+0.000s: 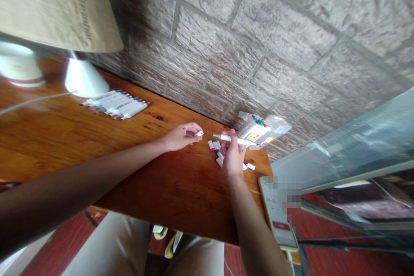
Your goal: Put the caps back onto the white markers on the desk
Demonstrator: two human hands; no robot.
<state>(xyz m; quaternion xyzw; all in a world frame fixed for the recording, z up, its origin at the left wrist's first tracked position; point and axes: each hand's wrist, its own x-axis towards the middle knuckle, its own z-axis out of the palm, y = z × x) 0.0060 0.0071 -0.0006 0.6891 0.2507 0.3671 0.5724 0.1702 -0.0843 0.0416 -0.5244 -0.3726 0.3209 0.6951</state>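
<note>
Between the thumb and fingers of my left hand (183, 137) is a small white marker cap (199, 133). My right hand (233, 155) is closed around a white marker (223, 137), whose uncapped grey tip points left toward the cap. Cap and marker are a short gap apart. Several loose white caps with coloured ends (211, 145) lie on the wood beside and partly behind my right hand. Just beyond that hand stands a clear plastic case (278, 125) with several colour-ended markers in it.
A row of grey-white markers (119, 104) lies at the left, by the white lamp base (82, 79). A paper cup (21, 64) stands further left. The stone-patterned wall (200, 51) borders the table (168, 194); a phone (278, 215) rests at its right edge.
</note>
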